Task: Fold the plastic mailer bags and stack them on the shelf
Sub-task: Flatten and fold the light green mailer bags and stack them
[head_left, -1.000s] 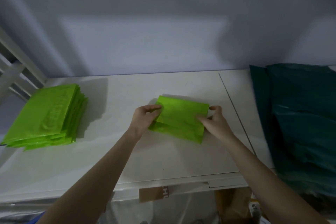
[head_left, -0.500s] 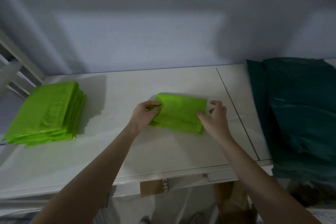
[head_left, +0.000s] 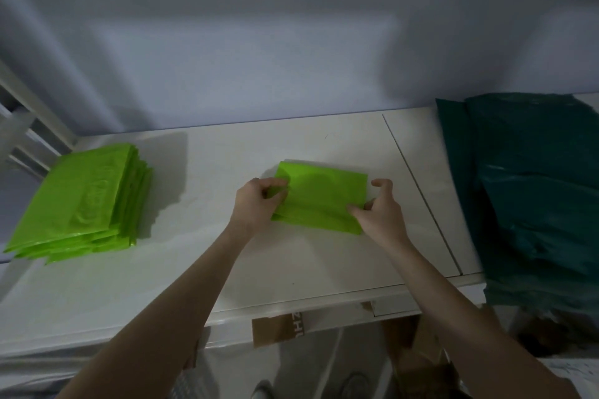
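Where a pale wall [head_left: 259,42] meets it, a cream shelf [head_left: 227,269] runs across the head view, smooth and flat, with a thin seam [head_left: 421,197] cutting it toward the right. White rails [head_left: 22,126] stand at the far left. A stack [head_left: 81,201] of folded lime mailers, glossy and crinkled, sits at the shelf's left end, well apart from the hands. Dark teal bags [head_left: 534,188] lie heaped on the right, draping over the front edge. Below the shelf, brown cardboard [head_left: 278,330] shows.

A folded lime bag [head_left: 324,197], a shiny flat rectangle, lies mid-shelf between the hands. The left hand [head_left: 256,204] pinches its left edge, fingers curled over the plastic. The right hand [head_left: 379,210] pinches the near right corner between thumb and a finger; its other fingers arch free just beside the right edge.
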`<state>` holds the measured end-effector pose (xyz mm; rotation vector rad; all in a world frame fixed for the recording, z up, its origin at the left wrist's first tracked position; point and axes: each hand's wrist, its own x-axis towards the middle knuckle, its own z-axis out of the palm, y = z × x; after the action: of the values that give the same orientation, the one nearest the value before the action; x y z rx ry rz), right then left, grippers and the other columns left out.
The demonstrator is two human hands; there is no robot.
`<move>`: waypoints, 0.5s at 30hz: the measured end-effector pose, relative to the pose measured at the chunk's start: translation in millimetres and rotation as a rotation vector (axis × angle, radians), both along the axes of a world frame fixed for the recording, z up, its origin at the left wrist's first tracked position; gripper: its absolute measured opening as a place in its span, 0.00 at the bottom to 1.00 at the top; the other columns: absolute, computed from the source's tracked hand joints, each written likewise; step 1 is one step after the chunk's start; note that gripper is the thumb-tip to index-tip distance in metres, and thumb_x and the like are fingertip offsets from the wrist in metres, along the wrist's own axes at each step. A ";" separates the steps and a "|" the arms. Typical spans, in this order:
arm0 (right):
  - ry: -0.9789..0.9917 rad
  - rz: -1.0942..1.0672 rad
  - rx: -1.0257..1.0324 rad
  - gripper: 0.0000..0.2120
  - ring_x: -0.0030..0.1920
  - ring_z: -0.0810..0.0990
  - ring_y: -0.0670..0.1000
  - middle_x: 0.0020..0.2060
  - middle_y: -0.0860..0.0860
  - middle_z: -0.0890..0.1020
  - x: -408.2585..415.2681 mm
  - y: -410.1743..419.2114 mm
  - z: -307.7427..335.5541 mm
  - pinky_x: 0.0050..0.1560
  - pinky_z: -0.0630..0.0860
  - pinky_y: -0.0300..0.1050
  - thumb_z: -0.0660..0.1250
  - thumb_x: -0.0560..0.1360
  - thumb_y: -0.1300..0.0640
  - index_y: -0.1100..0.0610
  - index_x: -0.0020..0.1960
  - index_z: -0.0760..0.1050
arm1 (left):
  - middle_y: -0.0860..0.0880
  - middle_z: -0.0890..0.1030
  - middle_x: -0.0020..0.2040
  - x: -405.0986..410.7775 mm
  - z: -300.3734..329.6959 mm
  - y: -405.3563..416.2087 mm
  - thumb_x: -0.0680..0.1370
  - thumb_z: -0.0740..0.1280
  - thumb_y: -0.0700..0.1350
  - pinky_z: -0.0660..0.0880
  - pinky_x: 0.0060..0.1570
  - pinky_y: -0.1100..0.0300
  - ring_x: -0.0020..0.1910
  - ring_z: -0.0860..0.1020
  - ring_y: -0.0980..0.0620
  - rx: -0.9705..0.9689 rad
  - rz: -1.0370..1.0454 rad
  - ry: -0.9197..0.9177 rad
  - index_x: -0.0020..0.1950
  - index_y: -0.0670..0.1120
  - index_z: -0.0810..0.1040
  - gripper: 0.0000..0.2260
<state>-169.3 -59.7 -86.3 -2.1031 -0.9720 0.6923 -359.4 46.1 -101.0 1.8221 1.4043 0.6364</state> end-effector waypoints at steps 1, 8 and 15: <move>-0.006 0.002 0.000 0.28 0.41 0.76 0.55 0.38 0.54 0.76 -0.3 -0.3 -0.1 0.41 0.68 0.44 0.71 0.71 0.59 0.58 0.66 0.61 | 0.47 0.75 0.43 -0.5 0.0 -0.9 0.75 0.69 0.45 0.66 0.36 0.67 0.41 0.74 0.49 0.013 -0.004 0.012 0.56 0.49 0.82 0.10; -0.086 0.052 0.020 0.26 0.36 0.74 0.54 0.36 0.54 0.77 -3.4 -5.1 -3.9 0.29 0.60 0.39 0.71 0.71 0.61 0.60 0.64 0.62 | 0.48 0.70 0.45 -8.0 -9.4 -5.7 0.78 0.65 0.51 0.66 0.43 0.60 0.42 0.73 0.49 0.101 -0.093 0.207 0.64 0.54 0.77 0.15; -0.370 0.142 0.006 0.22 0.53 0.74 0.61 0.51 0.61 0.75 -10.0 -6.1 -12.9 0.49 0.69 0.48 0.68 0.72 0.62 0.60 0.64 0.68 | 0.45 0.69 0.51 -11.1 -13.5 -14.7 0.80 0.60 0.52 0.72 0.51 0.51 0.53 0.72 0.43 0.260 -0.170 0.443 0.68 0.54 0.72 0.17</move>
<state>-179.3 -65.8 -99.2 -2.2167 -1.3314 0.3710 -370.5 31.4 -114.4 2.3686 1.4708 0.3501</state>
